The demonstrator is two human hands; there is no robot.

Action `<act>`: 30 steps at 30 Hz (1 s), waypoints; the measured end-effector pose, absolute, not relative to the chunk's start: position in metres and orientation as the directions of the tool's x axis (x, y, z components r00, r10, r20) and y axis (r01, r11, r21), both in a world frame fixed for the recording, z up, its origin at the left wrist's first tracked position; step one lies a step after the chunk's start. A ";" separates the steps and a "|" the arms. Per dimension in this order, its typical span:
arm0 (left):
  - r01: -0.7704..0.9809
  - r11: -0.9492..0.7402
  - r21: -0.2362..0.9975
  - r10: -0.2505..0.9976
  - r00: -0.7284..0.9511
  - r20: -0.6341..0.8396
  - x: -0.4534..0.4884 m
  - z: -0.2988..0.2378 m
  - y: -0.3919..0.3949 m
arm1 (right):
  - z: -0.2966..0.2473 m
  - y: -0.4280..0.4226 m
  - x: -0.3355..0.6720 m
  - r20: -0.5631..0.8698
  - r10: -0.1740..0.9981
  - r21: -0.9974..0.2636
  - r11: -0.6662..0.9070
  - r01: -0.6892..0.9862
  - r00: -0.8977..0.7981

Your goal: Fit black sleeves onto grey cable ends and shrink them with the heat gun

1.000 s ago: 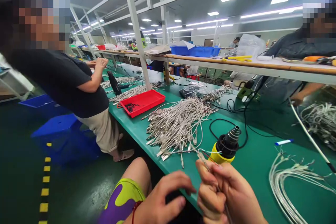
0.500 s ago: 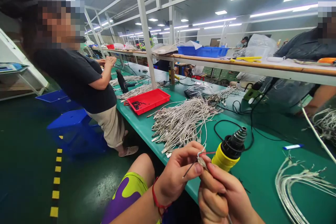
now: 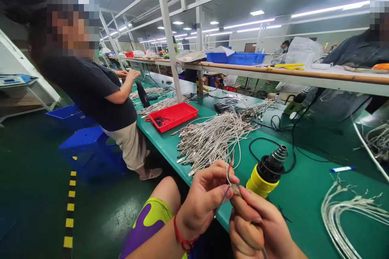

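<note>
My left hand (image 3: 204, 196), with a red cord at the wrist, pinches thin loose wires (image 3: 228, 174) between thumb and fingertips. One red strand and a white one point up, while a dark one hangs down below the thumb. My right hand (image 3: 255, 220) is closed around the cable, its thumb and forefinger pressing on a small pale translucent piece (image 3: 236, 190) where the wires come out. Most of the cable is hidden in the right palm. Just beyond the hands, a yellow heat gun (image 3: 267, 172) stands with its metal nozzle upward.
A large heap of white cables (image 3: 212, 139) lies on the green table (image 3: 304, 206). Behind it is a red tray (image 3: 174, 116) with small black pieces. More cables (image 3: 337, 210) and a blue-white marker (image 3: 343, 169) lie at right. A co-worker (image 3: 91, 77) stands at left.
The red wire, stretched rightward before, now points up beside the white one. The dark wire hangs lower below my left thumb. The co-worker's hands at left have lowered slightly.
</note>
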State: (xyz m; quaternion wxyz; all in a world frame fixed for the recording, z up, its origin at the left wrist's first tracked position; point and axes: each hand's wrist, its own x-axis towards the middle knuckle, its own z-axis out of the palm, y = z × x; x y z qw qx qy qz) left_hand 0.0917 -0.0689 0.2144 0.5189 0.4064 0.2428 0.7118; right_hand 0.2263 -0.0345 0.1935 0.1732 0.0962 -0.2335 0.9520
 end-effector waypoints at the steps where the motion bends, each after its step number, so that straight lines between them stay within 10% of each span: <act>1: -0.529 -0.349 0.773 0.935 -0.145 0.323 0.092 0.214 -0.069 | 0.193 -0.035 0.226 0.260 0.289 -0.411 -0.830 -0.377 -0.921; 30: -0.780 -0.195 0.595 0.969 -0.245 -0.004 0.112 0.212 -0.064 | 0.192 -0.040 0.213 0.115 0.450 -0.509 -0.739 -0.441 -0.886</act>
